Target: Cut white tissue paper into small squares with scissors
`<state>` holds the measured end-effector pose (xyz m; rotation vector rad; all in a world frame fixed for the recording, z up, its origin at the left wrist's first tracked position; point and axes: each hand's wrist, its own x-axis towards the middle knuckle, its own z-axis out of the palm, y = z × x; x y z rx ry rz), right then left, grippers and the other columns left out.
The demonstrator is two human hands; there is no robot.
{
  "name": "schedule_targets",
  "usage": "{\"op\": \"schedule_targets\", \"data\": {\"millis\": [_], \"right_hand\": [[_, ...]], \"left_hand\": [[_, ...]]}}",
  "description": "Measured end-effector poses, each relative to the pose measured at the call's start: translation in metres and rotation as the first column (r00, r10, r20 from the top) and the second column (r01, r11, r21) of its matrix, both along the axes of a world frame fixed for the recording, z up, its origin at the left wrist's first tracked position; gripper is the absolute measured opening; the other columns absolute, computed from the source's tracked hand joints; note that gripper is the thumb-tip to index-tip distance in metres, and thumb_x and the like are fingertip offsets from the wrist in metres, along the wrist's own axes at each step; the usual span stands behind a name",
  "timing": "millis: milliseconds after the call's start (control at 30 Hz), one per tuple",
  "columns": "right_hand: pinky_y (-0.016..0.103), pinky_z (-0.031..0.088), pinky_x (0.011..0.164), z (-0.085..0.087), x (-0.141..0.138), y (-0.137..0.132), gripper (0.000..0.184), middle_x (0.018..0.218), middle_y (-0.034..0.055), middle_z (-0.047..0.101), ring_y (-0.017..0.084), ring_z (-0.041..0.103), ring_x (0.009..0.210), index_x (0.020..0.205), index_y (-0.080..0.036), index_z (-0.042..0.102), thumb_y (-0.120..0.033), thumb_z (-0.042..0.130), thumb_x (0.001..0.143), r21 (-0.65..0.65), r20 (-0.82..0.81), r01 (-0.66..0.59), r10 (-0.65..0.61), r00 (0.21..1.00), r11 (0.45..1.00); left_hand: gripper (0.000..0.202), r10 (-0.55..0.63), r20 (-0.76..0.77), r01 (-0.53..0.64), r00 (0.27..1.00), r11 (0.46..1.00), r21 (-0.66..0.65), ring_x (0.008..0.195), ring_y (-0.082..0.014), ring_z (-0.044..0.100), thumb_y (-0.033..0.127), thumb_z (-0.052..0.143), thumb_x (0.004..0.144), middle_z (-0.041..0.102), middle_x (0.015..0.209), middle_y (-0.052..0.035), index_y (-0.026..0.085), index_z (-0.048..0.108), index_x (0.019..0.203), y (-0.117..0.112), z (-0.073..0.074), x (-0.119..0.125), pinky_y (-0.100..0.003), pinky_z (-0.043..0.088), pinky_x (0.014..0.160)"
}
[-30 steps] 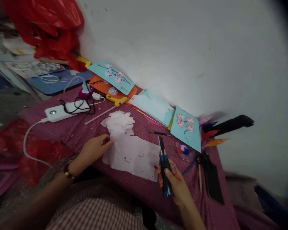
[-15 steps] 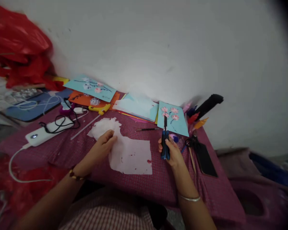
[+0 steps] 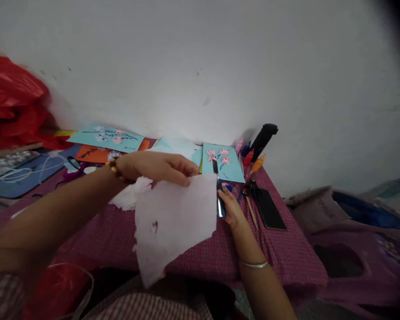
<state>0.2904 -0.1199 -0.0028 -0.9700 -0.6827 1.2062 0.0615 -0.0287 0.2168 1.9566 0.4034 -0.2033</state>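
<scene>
My left hand (image 3: 166,169) pinches the top edge of a sheet of white paper (image 3: 176,222), which hangs tilted over the near part of the table. That paper has ragged edges and a few dark reddish stains. In my right hand (image 3: 231,206) is a blue-handled knife (image 3: 221,202) with a narrow dark blade pointing up and away from me. The paper's right edge meets or overlaps the handle; I cannot tell whether they touch. Behind my left wrist lies another torn white paper (image 3: 126,198), partly hidden.
Light-blue cards with painted blossoms (image 3: 111,138) lean along the wall, and another blossom card (image 3: 224,162) is beyond the knife. Small paint bottles (image 3: 248,156), black scissors (image 3: 248,189) and a black phone (image 3: 270,209) lie right. A red plastic bag (image 3: 13,98) fills the far left.
My left hand has taken the white paper by its edge, lifted it off the table and brought it right, beside the knife. The view has shifted somewhat to the right.
</scene>
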Motion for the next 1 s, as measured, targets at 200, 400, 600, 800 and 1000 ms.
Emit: {"op": "schedule_targets", "data": {"millis": [200,400,600,800,1000], "right_hand": [[0.023,0.053,0.047,0.005,0.001,-0.002,0.03,0.077,-0.0017,0.071,0.011,0.06,0.055,0.092,-0.023,0.057,-0.038,0.076,0.074,-0.003,0.0,0.004,-0.004,1.0,1.0],[0.022,0.054,0.048,0.001,0.006,0.0,0.028,0.079,-0.0024,0.071,0.011,0.061,0.056,0.094,-0.023,0.057,-0.036,0.074,0.076,-0.015,0.016,0.014,-0.014,1.0,1.0],[0.022,0.054,0.048,0.002,0.001,0.001,0.028,0.077,-0.0021,0.071,0.011,0.061,0.054,0.094,-0.023,0.056,-0.038,0.073,0.078,-0.071,0.052,-0.04,0.044,0.998,0.997],[0.023,0.055,0.049,0.005,-0.005,0.002,0.029,0.078,-0.0009,0.071,0.011,0.063,0.054,0.093,-0.023,0.056,-0.039,0.074,0.077,-0.115,0.03,-0.158,0.162,0.986,0.981],[0.021,0.053,0.047,0.001,-0.007,0.006,0.032,0.072,-0.0031,0.07,0.011,0.062,0.053,0.094,-0.023,0.055,-0.038,0.075,0.074,-0.118,-0.001,-0.179,0.18,0.984,0.977]], "left_hand": [[0.013,-0.041,-0.133,0.125,0.99,0.676,0.726,0.051,-0.0101,0.037,0.013,0.054,0.065,0.049,0.054,0.003,0.018,0.051,0.054,0.073,-0.047,0.038,-0.027,0.029,0.054],[0.013,-0.053,-0.137,0.133,0.989,0.71,0.691,0.054,-0.0106,0.044,0.007,0.051,0.068,0.059,0.058,0.0018,0.016,0.059,0.064,0.098,-0.119,0.044,-0.025,0.031,0.056],[0.016,-0.092,-0.031,0.088,0.995,0.726,0.682,0.064,-0.0126,0.053,0.013,0.048,0.079,0.066,0.074,-0.0018,0.016,0.064,0.078,0.107,-0.162,0.053,-0.024,0.036,0.06],[0.033,-0.01,0.181,-0.148,0.983,0.533,0.833,0.098,-0.0216,0.056,0.014,0.042,0.087,0.064,0.108,-0.0121,0.013,0.059,0.116,0.077,-0.152,0.045,-0.034,0.041,0.085],[0.037,-0.383,0.058,0.109,0.922,0.401,0.91,0.102,-0.0258,0.056,0.04,0.055,0.09,0.064,0.111,-0.0105,0.016,0.057,0.118,-0.031,-0.156,0.025,-0.039,0.04,0.087]]}}
